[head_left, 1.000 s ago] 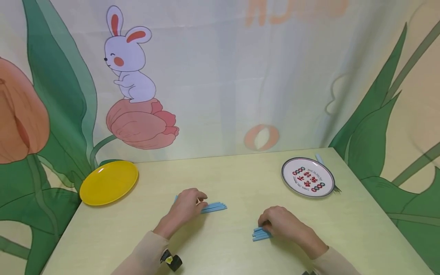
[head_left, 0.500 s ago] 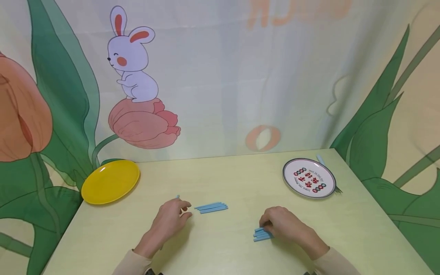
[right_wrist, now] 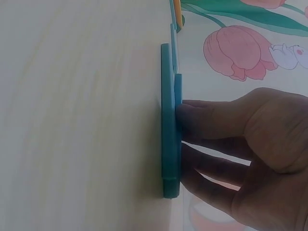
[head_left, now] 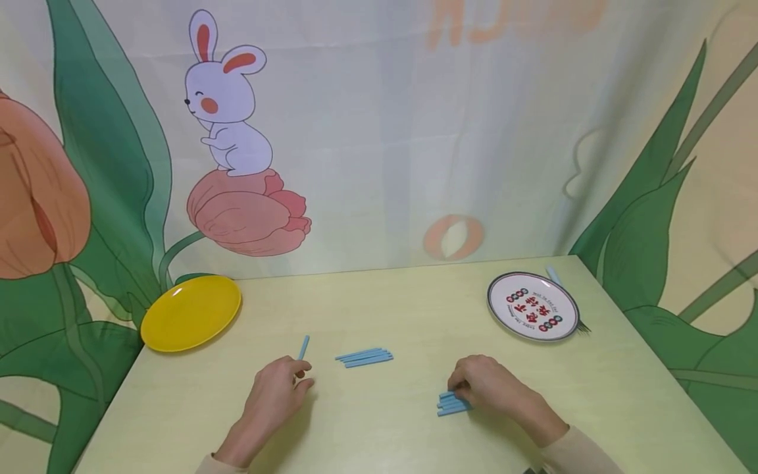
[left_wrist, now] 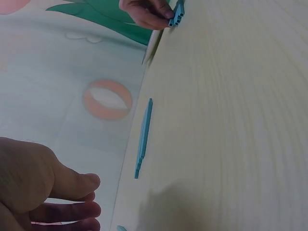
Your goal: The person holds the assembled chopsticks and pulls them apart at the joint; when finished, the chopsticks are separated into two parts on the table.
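My left hand (head_left: 275, 392) hovers over the left part of the table with loosely bent fingers and nothing between them; in the left wrist view, thumb and fingers (left_wrist: 67, 209) stand apart from any stick. Just beyond it lies a single thin blue stick (head_left: 304, 347), partly hidden by the hand. To its right, several blue sticks (head_left: 364, 357) lie side by side in a flat bunch. My right hand (head_left: 488, 382) holds a second bunch of blue sticks (head_left: 452, 404) at the table, its thumb and fingertips against their sides in the right wrist view (right_wrist: 169, 120).
A yellow plate (head_left: 191, 314) lies at the back left. At the back right stands a white plate (head_left: 515, 316) with red lettering, over a fork whose pale blue handle (head_left: 553, 274) and tines stick out. A printed cloth (head_left: 367, 145) with a rabbit hangs behind the table (head_left: 367, 421).
My left hand has drawn back leftward and toward me from the middle bunch, uncovering it and leaving the single stick on its left in view. The right hand stays on its bunch.
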`<state>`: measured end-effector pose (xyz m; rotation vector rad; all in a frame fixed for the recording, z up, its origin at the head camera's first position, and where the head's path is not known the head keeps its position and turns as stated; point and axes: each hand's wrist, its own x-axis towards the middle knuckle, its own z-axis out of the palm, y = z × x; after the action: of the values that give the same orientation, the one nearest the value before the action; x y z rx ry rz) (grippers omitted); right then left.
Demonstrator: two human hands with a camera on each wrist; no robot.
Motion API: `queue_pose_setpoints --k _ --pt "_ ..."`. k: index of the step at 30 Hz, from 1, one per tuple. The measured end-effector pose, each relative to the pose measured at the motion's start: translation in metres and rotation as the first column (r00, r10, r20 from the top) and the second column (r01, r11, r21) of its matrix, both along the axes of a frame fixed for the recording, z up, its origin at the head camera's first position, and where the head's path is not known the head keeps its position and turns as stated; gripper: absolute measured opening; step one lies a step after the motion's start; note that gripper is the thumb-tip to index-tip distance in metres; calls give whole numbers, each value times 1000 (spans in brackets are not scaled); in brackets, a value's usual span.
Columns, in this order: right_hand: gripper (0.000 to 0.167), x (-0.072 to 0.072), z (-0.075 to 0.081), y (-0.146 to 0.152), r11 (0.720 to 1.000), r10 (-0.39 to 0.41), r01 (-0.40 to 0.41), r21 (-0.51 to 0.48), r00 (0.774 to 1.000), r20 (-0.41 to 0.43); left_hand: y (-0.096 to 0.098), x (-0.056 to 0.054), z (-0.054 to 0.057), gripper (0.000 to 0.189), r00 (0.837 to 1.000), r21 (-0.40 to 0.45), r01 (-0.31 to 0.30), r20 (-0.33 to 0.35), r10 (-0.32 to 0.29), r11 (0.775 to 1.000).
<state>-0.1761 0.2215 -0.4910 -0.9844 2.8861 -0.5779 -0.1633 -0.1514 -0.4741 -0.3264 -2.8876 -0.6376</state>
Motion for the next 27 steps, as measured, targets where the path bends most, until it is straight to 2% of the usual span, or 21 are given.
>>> queue_pose_setpoints --k 9,15,21,24,27 --pt "11 0 -2 1 1000 3 -3 -5 1000 -3 -10 5 -8 20 998 10 -61 14 61 998" --pt "11 0 -1 1 1000 10 -10 4 1000 -3 -15 5 -12 24 992 -18 -107 65 108 994" --pt "14 0 1 2 1000 18 -18 -1 1000 2 -17 2 -18 33 975 -40 -162 148 167 986" --pt "16 0 1 2 1000 18 -18 -6 1000 8 -19 1 -21 35 970 -44 -171 170 176 984" --pt "15 1 1 2 1000 13 -13 -14 1000 19 -21 2 -23 30 972 -47 -159 169 165 986"
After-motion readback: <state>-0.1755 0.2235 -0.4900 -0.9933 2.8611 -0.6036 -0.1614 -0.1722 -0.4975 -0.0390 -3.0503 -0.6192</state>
